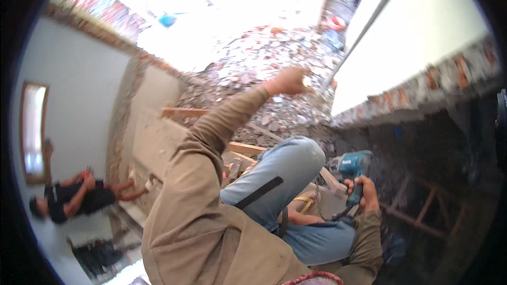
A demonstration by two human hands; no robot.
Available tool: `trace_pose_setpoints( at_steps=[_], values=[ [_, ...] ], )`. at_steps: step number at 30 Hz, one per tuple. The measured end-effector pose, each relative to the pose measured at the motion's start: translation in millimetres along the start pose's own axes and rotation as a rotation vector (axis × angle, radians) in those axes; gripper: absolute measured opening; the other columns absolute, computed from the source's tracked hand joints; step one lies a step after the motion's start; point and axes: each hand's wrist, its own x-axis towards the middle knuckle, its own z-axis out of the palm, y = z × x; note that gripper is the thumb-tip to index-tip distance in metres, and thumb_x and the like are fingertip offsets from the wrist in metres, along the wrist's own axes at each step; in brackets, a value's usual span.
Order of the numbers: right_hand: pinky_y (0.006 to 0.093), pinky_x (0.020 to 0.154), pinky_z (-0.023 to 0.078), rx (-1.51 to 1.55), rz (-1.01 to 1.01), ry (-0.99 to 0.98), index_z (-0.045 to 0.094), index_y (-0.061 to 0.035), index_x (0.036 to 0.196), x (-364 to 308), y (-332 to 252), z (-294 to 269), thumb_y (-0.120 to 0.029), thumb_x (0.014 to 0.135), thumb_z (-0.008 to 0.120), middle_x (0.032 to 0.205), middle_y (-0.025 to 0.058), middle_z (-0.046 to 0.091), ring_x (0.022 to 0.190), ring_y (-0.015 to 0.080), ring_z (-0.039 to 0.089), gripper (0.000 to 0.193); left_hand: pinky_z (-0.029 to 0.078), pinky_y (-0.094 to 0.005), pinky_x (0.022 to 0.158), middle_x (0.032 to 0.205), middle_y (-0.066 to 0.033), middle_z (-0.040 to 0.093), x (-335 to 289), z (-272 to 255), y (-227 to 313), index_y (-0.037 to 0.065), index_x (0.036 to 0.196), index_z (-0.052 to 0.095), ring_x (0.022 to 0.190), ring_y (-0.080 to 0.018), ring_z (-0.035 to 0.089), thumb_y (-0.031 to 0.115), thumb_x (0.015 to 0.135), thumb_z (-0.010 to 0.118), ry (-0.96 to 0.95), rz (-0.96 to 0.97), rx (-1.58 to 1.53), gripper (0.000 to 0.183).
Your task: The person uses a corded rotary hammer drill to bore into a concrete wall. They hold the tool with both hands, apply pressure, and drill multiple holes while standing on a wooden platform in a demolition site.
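Observation:
My right hand is wrapped round the handle of a teal power drill, held beside my knee at the lower right. A dark cord runs from the base of its handle. My left arm is stretched forward, and my left hand hangs over the rubble with nothing visible in it. Its fingers look curved and apart, though slightly blurred. Close by my left hand is the lower end of a long grey pole or pipe, slanting along the pale wall.
Broken brick and plaster rubble spreads ahead. The pale wall ends in a rough brick edge. Wooden boards lie beside my bent knee. At the left stands another person in dark clothes, holding something red. A wooden frame shows lower right.

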Motion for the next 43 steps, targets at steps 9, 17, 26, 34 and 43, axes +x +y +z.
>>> trace_pose_setpoints(
  at_steps=[9, 17, 26, 34, 43],
  values=[
    [0.0417, 0.048, 0.047, -0.345, 0.079, -0.102, 0.055, 0.0004, 0.081, 15.6, -10.7, 117.5, -0.007, 0.079, 0.056, 0.068, 0.0094, 0.058, 0.052, 0.0235, 0.056, 0.007, 0.041, -0.0738, 0.091, 0.147, -0.0338, 0.035, -234.5, 11.1, 153.7, 0.006, 0.151, 0.034, 0.132, -0.0550, 0.039, 0.053, 0.070, 0.082, -0.153, -0.384, 0.133, 0.106],
    [0.0368, 0.043, 0.044, -0.742, -0.092, -0.349, 0.055, 0.0015, 0.086, -29.1, -16.1, 266.0, -0.004, 0.075, 0.057, 0.062, 0.0068, 0.052, 0.046, 0.0195, 0.051, 0.012, 0.045, -0.0706, 0.090, 0.143, -0.0313, 0.040, -321.0, -32.5, 150.6, 0.005, 0.150, 0.036, 0.129, -0.0549, 0.042, 0.044, 0.071, 0.083, -0.227, -0.737, -0.148, 0.099],
    [0.0379, 0.080, 0.054, -1.148, -0.734, -0.674, 0.058, -0.0020, 0.129, -156.2, -64.2, 430.1, -0.008, 0.073, 0.063, 0.098, 0.0163, 0.071, 0.088, 0.0275, 0.070, 0.056, 0.050, -0.0466, 0.095, 0.121, -0.0167, 0.063, -402.6, -6.2, 128.5, 0.004, 0.137, 0.054, 0.115, -0.0316, 0.061, 0.045, 0.083, 0.075, 0.400, -1.195, -0.936, 0.071],
    [0.0461, 0.071, 0.055, -1.490, -0.968, -1.036, 0.040, -0.0012, 0.149, -253.1, -85.3, 507.1, -0.017, 0.071, 0.075, 0.095, 0.0226, 0.066, 0.080, 0.0395, 0.069, 0.087, 0.051, -0.0503, 0.100, 0.110, -0.0141, 0.069, -478.2, -164.2, 102.9, 0.004, 0.115, 0.066, 0.108, -0.0296, 0.067, 0.070, 0.089, 0.057, 0.945, -0.733, -2.199, 0.072],
    [0.0447, 0.060, 0.052, -1.595, -1.062, -1.352, 0.040, -0.0002, 0.149, -296.2, -64.5, 502.2, -0.014, 0.075, 0.069, 0.075, 0.0183, 0.060, 0.064, 0.0354, 0.065, 0.081, 0.059, -0.0494, 0.088, 0.114, -0.0240, 0.067, -527.1, -184.6, 157.3, -0.002, 0.139, 0.046, 0.100, -0.0378, 0.070, 0.055, 0.083, 0.074, 1.009, -0.934, -1.839, 0.084]
  ],
)
